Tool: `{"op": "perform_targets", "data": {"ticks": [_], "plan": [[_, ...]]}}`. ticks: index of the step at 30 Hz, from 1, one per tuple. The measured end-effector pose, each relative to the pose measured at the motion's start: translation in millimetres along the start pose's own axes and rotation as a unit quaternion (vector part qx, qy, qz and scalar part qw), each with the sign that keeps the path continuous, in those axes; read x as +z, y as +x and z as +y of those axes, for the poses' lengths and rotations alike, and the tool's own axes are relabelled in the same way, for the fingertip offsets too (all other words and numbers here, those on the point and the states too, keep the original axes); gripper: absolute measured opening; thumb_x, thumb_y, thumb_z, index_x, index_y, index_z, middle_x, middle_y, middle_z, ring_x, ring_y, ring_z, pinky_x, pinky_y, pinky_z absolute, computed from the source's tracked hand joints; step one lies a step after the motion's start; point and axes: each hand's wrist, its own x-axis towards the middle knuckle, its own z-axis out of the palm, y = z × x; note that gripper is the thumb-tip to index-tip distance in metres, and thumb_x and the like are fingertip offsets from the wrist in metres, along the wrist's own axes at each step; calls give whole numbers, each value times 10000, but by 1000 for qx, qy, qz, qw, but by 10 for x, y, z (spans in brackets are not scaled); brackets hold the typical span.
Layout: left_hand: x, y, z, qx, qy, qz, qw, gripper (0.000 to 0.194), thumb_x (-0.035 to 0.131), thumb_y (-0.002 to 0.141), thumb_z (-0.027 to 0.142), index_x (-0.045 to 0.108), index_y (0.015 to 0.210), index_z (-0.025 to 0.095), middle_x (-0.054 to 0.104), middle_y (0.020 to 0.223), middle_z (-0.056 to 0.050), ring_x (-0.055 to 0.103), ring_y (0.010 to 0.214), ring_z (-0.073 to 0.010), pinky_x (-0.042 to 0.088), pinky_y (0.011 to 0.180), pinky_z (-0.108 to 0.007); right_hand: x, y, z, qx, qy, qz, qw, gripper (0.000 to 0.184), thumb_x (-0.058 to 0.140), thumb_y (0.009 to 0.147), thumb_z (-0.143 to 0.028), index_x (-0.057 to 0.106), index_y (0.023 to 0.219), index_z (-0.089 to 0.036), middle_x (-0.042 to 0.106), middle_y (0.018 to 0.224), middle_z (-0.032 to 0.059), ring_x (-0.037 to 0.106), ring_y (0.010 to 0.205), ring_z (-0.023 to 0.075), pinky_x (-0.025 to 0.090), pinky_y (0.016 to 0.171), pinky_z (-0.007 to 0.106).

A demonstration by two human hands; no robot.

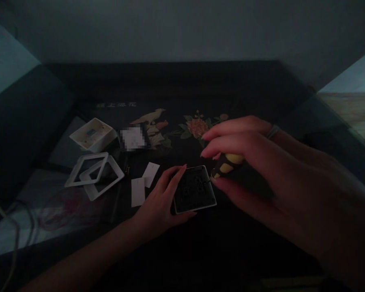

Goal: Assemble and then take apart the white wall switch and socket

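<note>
My left hand (162,196) grips a square switch module (196,192) by its left side, thumb along the near edge and fingers at the far edge. The module has a black face and a thin white rim, and it lies on the dark table. In my right hand (255,158) is a screwdriver (228,165) with a yellow and black handle, held between thumb and fingers. Its tip points left, at the module's right edge. Whether the tip touches a screw is too dark to tell.
Left of my hands lie two white rectangular plates (138,192), two white square frames (101,178) and small brass-coloured screws (127,170). Behind them stand an open white box (93,134) and a blurred-out packet (133,138). Cables (16,235) hang at the far left.
</note>
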Motion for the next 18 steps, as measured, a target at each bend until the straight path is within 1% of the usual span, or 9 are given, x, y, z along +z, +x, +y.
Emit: {"op": "perform_targets", "data": {"ticks": [3,5,7,10,12,13,15,18], "plan": [[3,-2,-3,7,5,5,1000,1080,791,783,380,51,1567,319,295,1531,-152,422,1392,-378,456,1109,-562,81,71,-26,22,-52,32,998,191,392,978,-230,579,1013,-244,653,1093,49,706,858,212,610,650,298],[2,-3,-2,2,8,4,1000,1078,798,775,380,65,1563,322,296,1528,-145,421,1392,-374,454,1112,-558,117,102,-28,35,-87,41,995,229,375,968,-210,600,1008,-236,646,1034,62,704,824,227,603,612,311],[-4,-2,3,-3,8,-1,1000,1065,798,776,377,78,1559,324,303,1522,-138,422,1391,-369,453,1115,-553,118,95,-13,30,-81,30,996,231,384,950,-181,603,996,-238,629,1036,66,703,899,253,608,653,328],[-20,1,16,-6,1,-6,1000,1060,788,784,369,68,1560,327,302,1522,-136,422,1392,-367,444,1121,-556,68,33,27,23,-10,-1,1000,228,440,927,-156,570,1073,-273,588,1188,41,659,1112,268,613,791,335],[-33,3,27,-8,-5,-8,1000,1059,782,788,357,59,1562,333,298,1523,-137,421,1393,-369,438,1123,-565,34,-9,49,32,26,-5,999,265,471,914,-163,550,1127,-299,566,1277,15,623,1208,267,611,846,326],[-38,1,33,-9,-8,-8,1000,1058,779,789,353,57,1562,337,298,1523,-137,419,1394,-372,436,1123,-570,24,-20,54,37,36,0,999,280,486,904,-169,549,1140,-305,572,1291,7,622,1216,268,613,857,329],[-41,-5,39,-9,-13,-11,1000,1049,772,794,352,57,1562,343,294,1526,-137,410,1402,-377,433,1123,-579,21,-19,49,43,46,16,998,280,521,889,-175,569,1136,-297,612,1258,7,652,1170,263,622,850,332],[-26,-23,29,-6,-12,-12,1000,1059,771,796,363,44,1565,343,284,1537,-142,396,1413,-382,426,1126,-588,50,25,17,37,54,28,997,289,579,891,-169,588,1170,-243,652,1208,31,675,1095,234,629,794,297]]}}
